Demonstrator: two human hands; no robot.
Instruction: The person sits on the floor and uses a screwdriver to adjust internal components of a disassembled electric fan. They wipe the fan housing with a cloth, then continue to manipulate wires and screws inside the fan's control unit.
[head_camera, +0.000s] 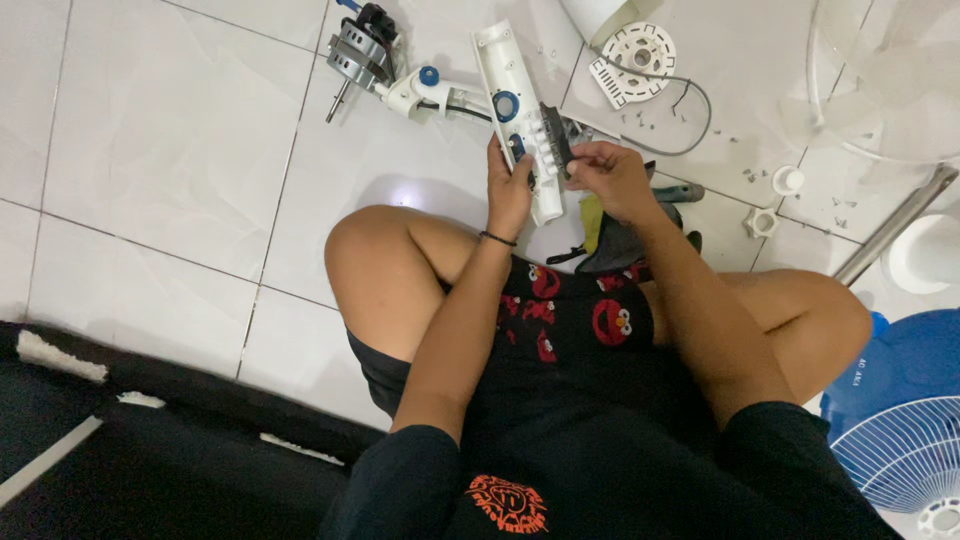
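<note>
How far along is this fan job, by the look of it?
Done: the grey metal motor, round white slotted plate and small screws lie loose on the tiled floor. In hand: left hand steadies the long white plastic panel; right hand holds its dark switch block. Left: every part remains separate.

Glossy white tiled floor (150, 150), black mat (150, 470) at edge

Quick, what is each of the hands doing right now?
Left hand: closed around the long white plastic panel.
Right hand: closed on the dark switch block at that panel.
</note>
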